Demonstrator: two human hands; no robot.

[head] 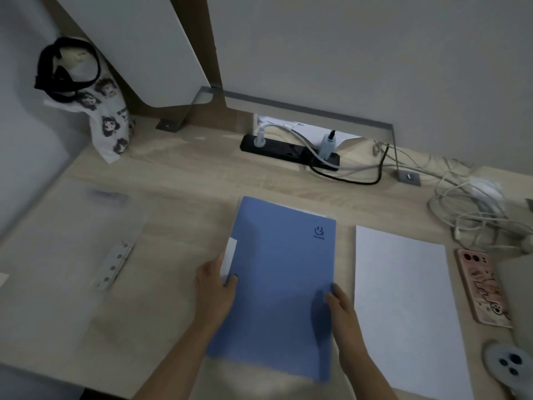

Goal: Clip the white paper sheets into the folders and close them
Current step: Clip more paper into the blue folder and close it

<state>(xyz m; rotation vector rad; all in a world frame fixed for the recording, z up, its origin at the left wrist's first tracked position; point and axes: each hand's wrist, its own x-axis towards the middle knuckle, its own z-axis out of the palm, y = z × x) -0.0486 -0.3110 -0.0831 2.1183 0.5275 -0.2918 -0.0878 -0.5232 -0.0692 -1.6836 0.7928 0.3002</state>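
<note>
— Holding the closed blue folder [282,284] by both long edges, the person is standing at the wooden desk [187,174]. The left hand [215,287] is pinching the spine side, thumb on the cover beside a white label. The right hand [341,307] is gripping the opposite edge, fingers curled round it.

— And what is waiting?

— The stack of white paper sheets [403,298] is lying just right of the folder, apart from it. A clear folder [72,255] is lying open well to the left, its metal clip [114,265] showing.

— What is threatening to go wrong?

— A white edge is peeking past the blue folder's far side, so the sheets inside may be sitting unclipped or skewed, and tilting the folder could be letting them slide out. Whether it is resting flat or lifted, I cannot tell, since its near corner is blurring.
</note>
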